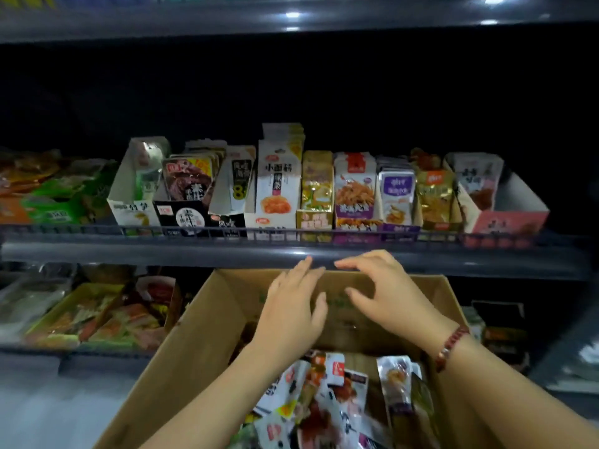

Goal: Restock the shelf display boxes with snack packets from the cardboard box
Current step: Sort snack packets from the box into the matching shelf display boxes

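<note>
A brown cardboard box (207,322) stands open below me, with several loose snack packets (327,403) heaped in its near end. Above it, a row of shelf display boxes (324,218) holds upright packets behind a low wire rail. My left hand (293,303) hovers over the box's far end with fingers straight, reaching toward the shelf edge, and holds nothing. My right hand (382,286), with a red bead bracelet at the wrist, hangs beside it with fingers spread and loosely bent, also holding nothing. The fingertips of both hands lie near the dark shelf lip.
The grey shelf lip (162,251) runs across just above the cardboard box. A pink display box (509,222) at the right end looks partly empty. A lower shelf at the left holds trays of packets (87,315). Another shelf (291,17) hangs overhead.
</note>
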The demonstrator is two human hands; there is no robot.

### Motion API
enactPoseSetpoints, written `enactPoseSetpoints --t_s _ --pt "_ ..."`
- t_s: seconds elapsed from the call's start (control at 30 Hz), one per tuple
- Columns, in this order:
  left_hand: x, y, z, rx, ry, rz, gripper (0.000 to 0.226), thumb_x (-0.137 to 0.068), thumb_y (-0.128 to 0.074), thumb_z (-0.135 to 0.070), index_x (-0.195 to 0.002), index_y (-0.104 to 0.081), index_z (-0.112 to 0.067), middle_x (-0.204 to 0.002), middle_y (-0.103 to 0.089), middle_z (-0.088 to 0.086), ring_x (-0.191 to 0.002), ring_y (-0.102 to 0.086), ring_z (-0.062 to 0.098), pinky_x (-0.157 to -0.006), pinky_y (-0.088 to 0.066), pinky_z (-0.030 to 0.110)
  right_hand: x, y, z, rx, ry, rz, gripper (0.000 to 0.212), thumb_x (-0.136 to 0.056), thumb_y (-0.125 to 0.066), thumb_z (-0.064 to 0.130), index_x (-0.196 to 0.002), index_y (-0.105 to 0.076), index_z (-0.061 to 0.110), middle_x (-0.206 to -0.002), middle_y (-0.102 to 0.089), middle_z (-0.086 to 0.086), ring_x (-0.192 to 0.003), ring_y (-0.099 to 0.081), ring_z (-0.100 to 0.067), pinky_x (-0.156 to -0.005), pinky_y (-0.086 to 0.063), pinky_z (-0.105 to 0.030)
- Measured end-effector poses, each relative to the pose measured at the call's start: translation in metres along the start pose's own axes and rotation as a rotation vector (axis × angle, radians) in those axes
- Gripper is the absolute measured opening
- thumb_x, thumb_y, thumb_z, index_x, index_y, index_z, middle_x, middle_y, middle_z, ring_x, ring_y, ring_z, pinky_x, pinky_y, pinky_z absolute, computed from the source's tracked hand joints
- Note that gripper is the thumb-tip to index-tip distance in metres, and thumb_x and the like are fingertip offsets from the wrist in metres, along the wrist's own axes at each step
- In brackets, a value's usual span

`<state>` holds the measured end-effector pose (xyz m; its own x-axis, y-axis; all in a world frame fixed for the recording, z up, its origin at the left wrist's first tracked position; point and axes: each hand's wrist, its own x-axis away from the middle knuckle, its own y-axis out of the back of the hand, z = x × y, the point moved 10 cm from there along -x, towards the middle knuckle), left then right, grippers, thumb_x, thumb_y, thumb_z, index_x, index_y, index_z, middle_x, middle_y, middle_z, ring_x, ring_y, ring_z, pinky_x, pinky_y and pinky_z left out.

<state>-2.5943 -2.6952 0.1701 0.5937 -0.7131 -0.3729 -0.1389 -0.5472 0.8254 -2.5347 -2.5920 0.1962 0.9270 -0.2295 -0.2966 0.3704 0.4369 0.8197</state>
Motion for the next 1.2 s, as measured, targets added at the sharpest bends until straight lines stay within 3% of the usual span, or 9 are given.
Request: enactPoseSetpoints --t_s 0.17,0.4,0.57,0.77,0.83,0.93,0.97,1.1,1.2 --pt "0.037 -0.053 -0.022 0.196 0.111 0.224 0.037 -0.101 -0.044 -0.027 -0.136 -0.052 -0.020 -0.142 -0.044 -0.005 -0.134 -0.038 0.009 -0.103 -0.024 0.012 0.067 0.003 -0.027 0.173 0.050 0.129 0.035 -0.090 -0.059 0.035 -0.125 -0.055 0.037 -0.119 -0.051 0.024 -0.115 -0.036 0.003 -0.103 -0.025 -0.020" --pt "0.059 -0.139 -0.022 0.318 0.339 0.616 0.022 -0.101 -0.045 -0.029 -0.114 -0.063 -0.026 -0.103 -0.064 -0.006 -0.085 -0.059 0.010 -0.063 -0.041 0.014 0.118 0.010 -0.073 0.127 -0.021 0.151 0.022 -0.091 -0.058 0.036 -0.112 -0.063 0.040 -0.100 -0.062 0.019 -0.107 -0.046 0.001 -0.104 -0.013 -0.013" --pt "0.066 -0.205 0.001 0.402 0.565 0.726 0.021 -0.098 -0.051 -0.020 -0.109 -0.065 -0.009 -0.087 -0.060 0.004 -0.076 -0.052 0.018 -0.068 -0.039 0.027 0.128 0.014 -0.081 0.013 0.006 0.077 0.028 -0.085 -0.050 0.041 -0.105 -0.069 0.035 -0.100 -0.060 0.026 -0.107 -0.045 0.012 -0.107 -0.002 -0.005" --pt "0.081 -0.276 0.008 0.664 0.837 0.767 0.020 -0.097 -0.052 -0.009 -0.077 -0.053 -0.009 -0.061 -0.052 0.003 -0.048 -0.051 0.010 -0.042 -0.041 0.015 0.136 0.023 -0.103 -0.108 -0.056 -0.016 0.042 -0.083 -0.045 0.045 -0.122 -0.057 0.037 -0.129 -0.051 0.023 -0.133 -0.031 0.007 -0.110 -0.013 -0.008" --pt "0.082 -0.294 0.004 0.720 0.889 0.762 0.020 -0.094 -0.063 -0.024 -0.099 -0.059 -0.005 -0.077 -0.063 0.006 -0.065 -0.063 0.016 -0.051 -0.049 0.018 0.138 0.022 -0.108 -0.129 -0.081 -0.019 0.047 -0.084 -0.044 0.044 -0.130 -0.049 0.037 -0.141 -0.039 0.023 -0.139 -0.020 0.006 -0.110 -0.010 -0.005" --pt "0.084 -0.331 0.016 0.737 0.958 0.730 0.096 -0.059 -0.083 -0.057 -0.132 -0.048 -0.006 -0.123 -0.062 0.021 -0.106 -0.063 0.038 -0.090 -0.055 0.046 0.140 0.020 -0.112 -0.144 -0.111 -0.022 0.050 -0.084 -0.044 0.045 -0.134 -0.040 0.041 -0.148 -0.027 0.023 -0.141 -0.010 0.009 -0.106 -0.005 0.000" --pt "0.083 -0.331 0.011 0.737 0.964 0.750 0.099 -0.056 -0.086 -0.057 -0.131 -0.048 -0.005 -0.128 -0.059 0.022 -0.106 -0.064 0.036 -0.091 -0.054 0.044 0.141 0.020 -0.113 -0.150 -0.120 -0.024 0.051 -0.083 -0.044 0.045 -0.134 -0.038 0.043 -0.150 -0.026 0.022 -0.141 -0.009 0.009 -0.107 -0.005 -0.001" --pt "0.085 -0.331 -0.010 0.729 0.928 0.843 0.022 -0.081 -0.078 -0.021 -0.081 -0.058 -0.011 -0.085 -0.067 0.008 -0.061 -0.063 0.009 -0.053 -0.052 0.020 0.141 0.019 -0.116 -0.152 -0.144 -0.025 0.052 -0.083 -0.044 0.045 -0.135 -0.035 0.045 -0.151 -0.026 0.022 -0.142 -0.009 0.007 -0.108 -0.007 -0.003" --pt "0.082 -0.339 -0.017 0.749 0.867 0.837 0.041 -0.075 -0.083 -0.027 -0.109 -0.065 -0.011 -0.112 -0.069 0.008 -0.098 -0.067 0.022 -0.089 -0.055 0.035 0.142 0.018 -0.116 -0.151 -0.147 -0.019 0.051 -0.084 -0.044 0.045 -0.134 -0.034 0.045 -0.150 -0.026 0.023 -0.141 -0.009 0.008 -0.106 -0.006 0.002"
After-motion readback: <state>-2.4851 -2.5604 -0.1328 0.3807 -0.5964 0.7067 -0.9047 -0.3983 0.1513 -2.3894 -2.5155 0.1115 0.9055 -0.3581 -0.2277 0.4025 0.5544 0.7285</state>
